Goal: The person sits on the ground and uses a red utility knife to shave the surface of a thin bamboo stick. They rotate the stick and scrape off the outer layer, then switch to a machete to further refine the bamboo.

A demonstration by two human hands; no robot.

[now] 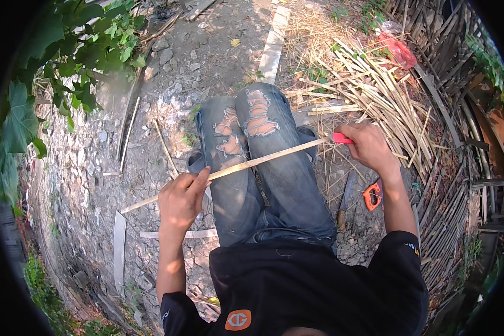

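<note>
The left hand (pixel 180 203) is closing around a long pale strip (pixel 274 155), its thumb lying along the top and its fingers curling out of sight underneath. The strip is slanting across the front of the person's jeans (pixel 288 185), its left end reaching past the left hand toward the near left and its right end rising to the far right. There the right hand (pixel 369 147) is gripping a small red object (pixel 340 138), and this is covering the strip's right end; it may be the handle of a cutting tool, but the hand is hiding most of it. Whether the right hand is also pinching the strip I cannot tell. The jeans are hiding most of the shoes, with only grey edges showing on either side of the legs. To the right of the legs, a knife (pixel 346 199) is lying on the cracked ground (pixel 151 168), just beside an orange handle (pixel 373 196) whose farther part is hard to make out. On the far right, a heap of pale strips (pixel 369 89) is overlapping too thickly to count, and leaves (pixel 22 120) are filling the far left, running into the dark rim.
</note>
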